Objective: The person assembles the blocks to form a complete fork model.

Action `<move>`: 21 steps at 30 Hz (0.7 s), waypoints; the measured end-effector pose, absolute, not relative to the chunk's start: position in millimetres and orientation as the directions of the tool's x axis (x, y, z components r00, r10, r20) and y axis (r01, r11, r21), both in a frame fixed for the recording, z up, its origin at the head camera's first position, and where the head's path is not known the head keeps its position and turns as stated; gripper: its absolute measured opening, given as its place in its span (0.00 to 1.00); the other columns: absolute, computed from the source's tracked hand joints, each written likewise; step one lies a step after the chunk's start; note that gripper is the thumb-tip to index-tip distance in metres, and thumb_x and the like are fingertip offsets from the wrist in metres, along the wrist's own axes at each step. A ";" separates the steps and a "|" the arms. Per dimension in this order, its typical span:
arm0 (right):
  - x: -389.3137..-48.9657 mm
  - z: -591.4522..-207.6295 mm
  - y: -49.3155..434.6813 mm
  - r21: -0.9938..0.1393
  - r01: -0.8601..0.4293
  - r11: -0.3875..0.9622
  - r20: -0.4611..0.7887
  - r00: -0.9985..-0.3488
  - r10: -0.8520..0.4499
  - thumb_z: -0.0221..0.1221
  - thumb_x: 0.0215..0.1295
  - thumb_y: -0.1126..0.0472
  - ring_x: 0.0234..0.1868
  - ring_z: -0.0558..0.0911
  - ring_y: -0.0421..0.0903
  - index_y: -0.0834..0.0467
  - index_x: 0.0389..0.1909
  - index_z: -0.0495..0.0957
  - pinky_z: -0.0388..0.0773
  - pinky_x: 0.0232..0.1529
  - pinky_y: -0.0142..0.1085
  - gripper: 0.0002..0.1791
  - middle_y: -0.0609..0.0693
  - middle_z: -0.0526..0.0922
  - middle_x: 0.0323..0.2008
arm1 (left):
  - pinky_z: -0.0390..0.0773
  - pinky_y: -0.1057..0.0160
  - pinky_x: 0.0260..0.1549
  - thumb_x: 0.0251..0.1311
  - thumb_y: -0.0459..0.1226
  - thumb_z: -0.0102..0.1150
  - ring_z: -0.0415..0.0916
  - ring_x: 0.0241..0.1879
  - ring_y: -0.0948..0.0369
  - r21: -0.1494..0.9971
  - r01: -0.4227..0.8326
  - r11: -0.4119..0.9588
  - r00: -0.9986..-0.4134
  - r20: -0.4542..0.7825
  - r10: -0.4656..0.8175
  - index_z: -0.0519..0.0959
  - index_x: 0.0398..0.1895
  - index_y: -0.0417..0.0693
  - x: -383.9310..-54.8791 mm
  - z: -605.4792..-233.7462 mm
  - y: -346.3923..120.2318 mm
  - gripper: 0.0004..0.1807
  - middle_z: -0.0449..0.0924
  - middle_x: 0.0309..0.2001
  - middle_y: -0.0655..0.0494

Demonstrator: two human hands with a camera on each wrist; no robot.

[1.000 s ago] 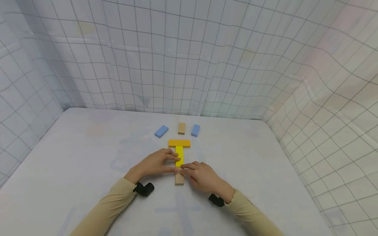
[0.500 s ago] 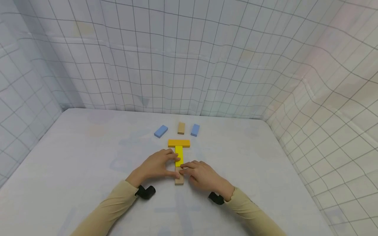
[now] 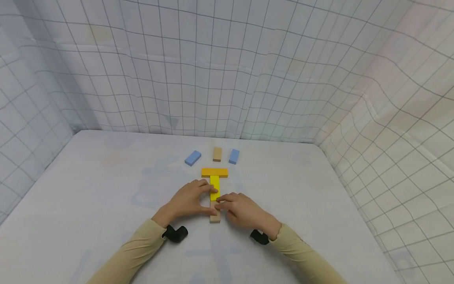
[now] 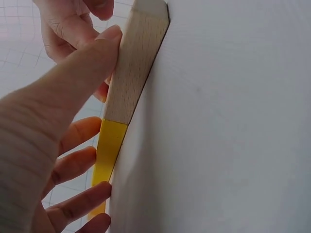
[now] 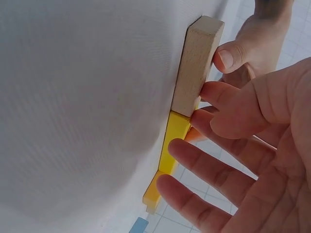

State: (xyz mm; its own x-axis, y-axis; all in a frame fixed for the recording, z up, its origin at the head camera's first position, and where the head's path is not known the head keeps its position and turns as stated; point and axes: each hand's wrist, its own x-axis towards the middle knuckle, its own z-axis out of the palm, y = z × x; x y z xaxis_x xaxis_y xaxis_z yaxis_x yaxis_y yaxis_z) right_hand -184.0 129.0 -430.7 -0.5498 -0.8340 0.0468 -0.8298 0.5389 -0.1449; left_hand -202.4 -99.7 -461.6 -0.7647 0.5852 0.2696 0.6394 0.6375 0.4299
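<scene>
Left hand: the left hand [image 3: 187, 200] lies on the counter [image 3: 88, 189] just left of the row of blocks. Its thumb presses the left edge of the wooden block [image 3: 214, 215], and its fingers [image 4: 77, 165] reach along the left side of the yellow block [image 3: 214, 187]. The grip is closed lightly on the blocks' side, thumb and fingers bent against them.

Right hand: the right hand [image 3: 242, 209] lies just right of the row. Its fingertips [image 5: 206, 92] touch the right edge where the wooden block meets the yellow block, with the other fingers spread loosely above the yellow one. The grip is a pinch against the blocks from the right.

Wooden block: flat on the counter, lengthwise away from the person, between the two hands, its far end butted against the near end of the yellow block.

Yellow block: in line with the wooden block, its far end touching the middle of the orange block [image 3: 214, 172].

Orange block: lies crosswise, forming a T with the yellow one.

Further back: a blue block [image 3: 193, 157], a small tan block [image 3: 217, 154] and a second blue block [image 3: 234, 156] lie in a loose row beyond the orange block, apart from one another.

Surroundings: a white cloth [image 3: 227, 71] with a grid pattern hangs around the counter on three sides.

Sleeves: both arms wear beige sleeves [image 3: 131, 256].
</scene>
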 end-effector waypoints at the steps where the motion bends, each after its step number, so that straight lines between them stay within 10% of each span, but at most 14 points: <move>1: -184.0 -430.9 129.0 -0.147 -0.830 0.538 0.049 -0.549 -0.834 0.56 0.61 0.71 0.57 0.73 0.45 0.53 0.55 0.79 0.69 0.55 0.40 0.22 0.48 0.76 0.56 | 0.70 0.60 0.38 0.42 0.66 0.65 0.68 0.36 0.61 0.428 0.642 0.636 -0.763 0.277 0.584 0.81 0.50 0.52 -202.9 -462.8 -99.9 0.37 0.71 0.39 0.62; 12: -187.2 -432.9 129.4 -0.167 -0.845 0.508 0.074 -0.524 -0.848 0.55 0.61 0.71 0.57 0.73 0.45 0.56 0.53 0.80 0.67 0.58 0.38 0.20 0.49 0.77 0.55 | 0.68 0.60 0.36 0.41 0.68 0.64 0.66 0.36 0.62 0.433 0.636 0.639 -0.769 0.288 0.570 0.81 0.50 0.54 -203.5 -466.4 -100.5 0.38 0.71 0.39 0.63; 21: -207.5 -432.9 134.8 -0.397 -0.786 0.473 0.141 -0.562 -0.815 0.49 0.68 0.68 0.55 0.72 0.41 0.55 0.49 0.82 0.67 0.56 0.36 0.16 0.45 0.79 0.50 | 0.68 0.60 0.36 0.41 0.68 0.63 0.66 0.37 0.62 0.425 0.636 0.644 -0.770 0.293 0.567 0.82 0.50 0.56 -205.3 -469.7 -101.3 0.37 0.71 0.39 0.62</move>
